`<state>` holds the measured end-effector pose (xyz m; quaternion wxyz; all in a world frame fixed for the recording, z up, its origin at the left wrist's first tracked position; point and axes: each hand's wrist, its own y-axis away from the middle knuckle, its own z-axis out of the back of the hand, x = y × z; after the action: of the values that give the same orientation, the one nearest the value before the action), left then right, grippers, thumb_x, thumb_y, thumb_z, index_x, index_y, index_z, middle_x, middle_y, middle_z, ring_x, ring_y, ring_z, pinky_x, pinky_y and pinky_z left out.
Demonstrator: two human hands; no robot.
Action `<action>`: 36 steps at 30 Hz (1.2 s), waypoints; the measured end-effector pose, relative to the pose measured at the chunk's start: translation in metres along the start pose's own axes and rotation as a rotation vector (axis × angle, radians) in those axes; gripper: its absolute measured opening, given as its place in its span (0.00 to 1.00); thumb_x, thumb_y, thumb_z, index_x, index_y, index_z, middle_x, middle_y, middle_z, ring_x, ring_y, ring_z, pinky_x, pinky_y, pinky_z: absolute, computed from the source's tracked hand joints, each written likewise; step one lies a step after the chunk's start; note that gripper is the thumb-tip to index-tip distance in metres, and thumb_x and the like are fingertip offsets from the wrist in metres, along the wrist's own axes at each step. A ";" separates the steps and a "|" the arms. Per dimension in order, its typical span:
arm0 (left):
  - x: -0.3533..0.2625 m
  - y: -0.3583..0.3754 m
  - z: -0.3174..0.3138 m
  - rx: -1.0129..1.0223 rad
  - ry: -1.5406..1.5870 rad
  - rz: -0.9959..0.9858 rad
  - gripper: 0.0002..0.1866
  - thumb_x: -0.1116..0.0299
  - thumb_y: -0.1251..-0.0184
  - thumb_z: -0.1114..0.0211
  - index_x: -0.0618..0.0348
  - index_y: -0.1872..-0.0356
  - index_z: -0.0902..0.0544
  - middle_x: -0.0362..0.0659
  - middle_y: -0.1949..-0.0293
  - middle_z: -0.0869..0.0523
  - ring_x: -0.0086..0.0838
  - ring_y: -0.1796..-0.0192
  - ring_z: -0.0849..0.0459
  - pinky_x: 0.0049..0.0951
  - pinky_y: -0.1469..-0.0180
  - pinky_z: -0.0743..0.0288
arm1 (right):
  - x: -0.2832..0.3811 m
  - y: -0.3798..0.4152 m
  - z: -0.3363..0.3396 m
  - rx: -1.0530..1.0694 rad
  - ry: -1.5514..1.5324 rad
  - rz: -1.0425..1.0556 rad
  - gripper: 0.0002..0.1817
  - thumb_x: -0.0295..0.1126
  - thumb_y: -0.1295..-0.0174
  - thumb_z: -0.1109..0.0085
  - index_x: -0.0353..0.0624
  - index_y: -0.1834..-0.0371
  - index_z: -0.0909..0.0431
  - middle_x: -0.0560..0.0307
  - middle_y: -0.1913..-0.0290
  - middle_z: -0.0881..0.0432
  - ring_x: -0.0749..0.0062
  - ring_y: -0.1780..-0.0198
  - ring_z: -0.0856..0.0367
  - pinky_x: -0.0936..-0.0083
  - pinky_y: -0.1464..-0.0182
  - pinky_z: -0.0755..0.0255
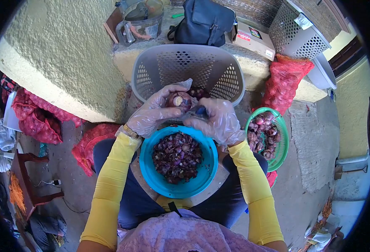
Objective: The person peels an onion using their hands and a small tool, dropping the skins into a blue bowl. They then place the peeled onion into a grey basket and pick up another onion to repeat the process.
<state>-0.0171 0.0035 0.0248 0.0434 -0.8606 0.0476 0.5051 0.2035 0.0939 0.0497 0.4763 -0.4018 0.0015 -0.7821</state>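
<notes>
My left hand (157, 110), in a clear plastic glove, is closed around a red onion (179, 101) whose pale cut end faces up. Close beside it, my gloved right hand (218, 122) is closed on what looks like a small knife (201, 111); a dark blue part shows between the fingers, and the rest is mostly hidden. Both hands are above the near rim of a grey perforated basket (189, 52), with a few red onions (198, 92) at its bottom. Below the hands, a turquoise basin (146, 168) holds purple onion skins and trimmings (176, 157).
At right, a green basket (284, 147) of onions stands before a red mesh sack (286, 82). More red sacks (38, 115) lie left. A black backpack (206, 23), cardboard box (254, 40) and clear bucket (145, 21) sit on the ledge. A wooden stool (27, 176) is far left.
</notes>
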 end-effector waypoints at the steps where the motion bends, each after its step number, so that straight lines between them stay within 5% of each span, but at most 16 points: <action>1: -0.002 0.001 -0.001 0.010 0.001 0.035 0.34 0.76 0.33 0.26 0.55 0.25 0.28 0.47 0.28 0.22 0.34 0.30 0.21 0.40 0.24 0.28 | 0.005 -0.002 0.006 -0.001 0.084 -0.041 0.31 0.59 0.47 0.18 0.41 0.60 0.14 0.41 0.68 0.12 0.41 0.64 0.11 0.51 0.61 0.19; 3: -0.004 0.001 -0.003 0.020 0.000 0.071 0.35 0.78 0.33 0.27 0.56 0.24 0.28 0.46 0.27 0.24 0.34 0.29 0.22 0.40 0.23 0.29 | -0.002 -0.002 0.001 -0.017 0.096 -0.045 0.32 0.59 0.47 0.18 0.40 0.58 0.14 0.41 0.69 0.13 0.40 0.65 0.12 0.53 0.62 0.21; 5: -0.005 0.001 -0.004 0.059 -0.020 0.048 0.35 0.80 0.30 0.29 0.59 0.23 0.29 0.45 0.15 0.39 0.33 0.24 0.26 0.37 0.23 0.29 | -0.005 -0.001 0.000 -0.033 0.111 -0.052 0.33 0.59 0.47 0.18 0.39 0.57 0.15 0.42 0.70 0.14 0.40 0.66 0.13 0.54 0.63 0.22; 8: -0.003 0.002 -0.005 0.051 -0.021 0.040 0.37 0.79 0.33 0.28 0.59 0.22 0.29 0.46 0.21 0.30 0.33 0.27 0.23 0.38 0.21 0.31 | -0.004 -0.001 0.000 -0.028 0.106 -0.039 0.33 0.60 0.46 0.19 0.40 0.56 0.15 0.41 0.70 0.14 0.39 0.65 0.12 0.53 0.62 0.22; 15: -0.003 -0.002 0.000 0.054 -0.126 -0.003 0.38 0.77 0.35 0.25 0.60 0.23 0.27 0.48 0.16 0.35 0.34 0.24 0.25 0.39 0.21 0.29 | 0.003 -0.004 0.005 0.027 0.157 -0.085 0.29 0.58 0.44 0.20 0.42 0.56 0.12 0.41 0.66 0.11 0.41 0.62 0.10 0.50 0.57 0.19; 30: -0.003 0.000 -0.003 0.030 -0.065 0.003 0.35 0.76 0.35 0.23 0.61 0.26 0.26 0.48 0.23 0.26 0.36 0.28 0.21 0.40 0.25 0.24 | -0.005 -0.004 0.003 0.098 -0.034 -0.126 0.24 0.53 0.37 0.25 0.39 0.66 0.13 0.37 0.71 0.14 0.37 0.65 0.13 0.49 0.60 0.23; 36: -0.005 0.002 -0.001 0.026 -0.052 0.084 0.34 0.76 0.36 0.24 0.60 0.28 0.25 0.47 0.25 0.24 0.36 0.32 0.17 0.42 0.36 0.13 | -0.007 -0.004 0.002 0.138 -0.084 -0.110 0.22 0.51 0.32 0.29 0.40 0.65 0.11 0.37 0.71 0.15 0.36 0.65 0.14 0.48 0.60 0.24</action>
<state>-0.0193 0.0017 0.0299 0.0347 -0.8437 0.0890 0.5282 0.2029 0.1024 0.0480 0.4588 -0.4000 -0.0942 -0.7878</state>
